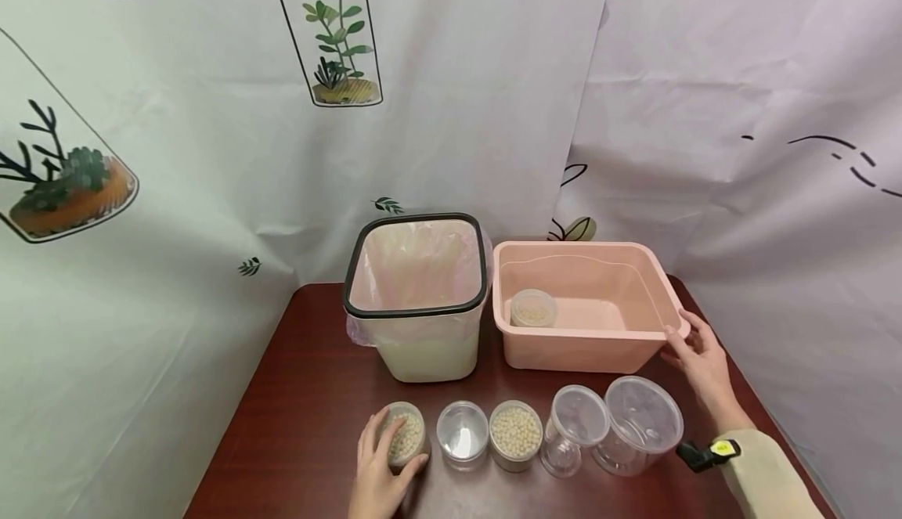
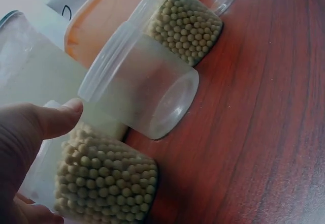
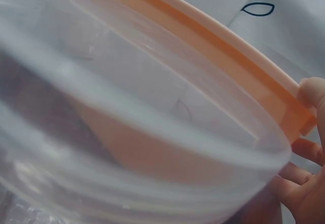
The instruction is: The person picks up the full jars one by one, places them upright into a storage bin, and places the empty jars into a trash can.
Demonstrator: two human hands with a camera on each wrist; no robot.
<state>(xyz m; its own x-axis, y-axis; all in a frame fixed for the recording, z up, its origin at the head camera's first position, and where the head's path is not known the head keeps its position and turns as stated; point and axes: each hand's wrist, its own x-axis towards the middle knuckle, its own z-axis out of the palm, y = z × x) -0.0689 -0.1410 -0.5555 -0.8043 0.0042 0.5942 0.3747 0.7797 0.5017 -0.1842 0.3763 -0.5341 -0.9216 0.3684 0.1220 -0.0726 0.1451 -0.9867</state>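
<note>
My left hand (image 1: 384, 460) grips a clear plastic jar (image 2: 104, 178) of small pale-yellow balls, like soybeans, at the left end of a row. In the left wrist view the thumb lies at the jar's upper side and the fingers are partly out of frame. My right hand (image 1: 701, 358) holds the front right corner of a pink plastic basin (image 1: 564, 351), its thumb at the rim and its fingers beneath. In the right wrist view a large clear container (image 3: 152, 127) hides much of the basin. Inside the basin stands a lidded jar (image 1: 533, 309), its contents hard to make out.
Along the row stand a clear jar (image 1: 462, 434), another jar of balls (image 1: 516, 434), a narrow-waisted clear container (image 1: 574, 425) and a wide clear container (image 1: 640, 425). Left of the basin is a bag-lined bin (image 1: 426, 351). A patterned cloth (image 1: 451, 135) hangs behind the dark red table (image 1: 296, 401).
</note>
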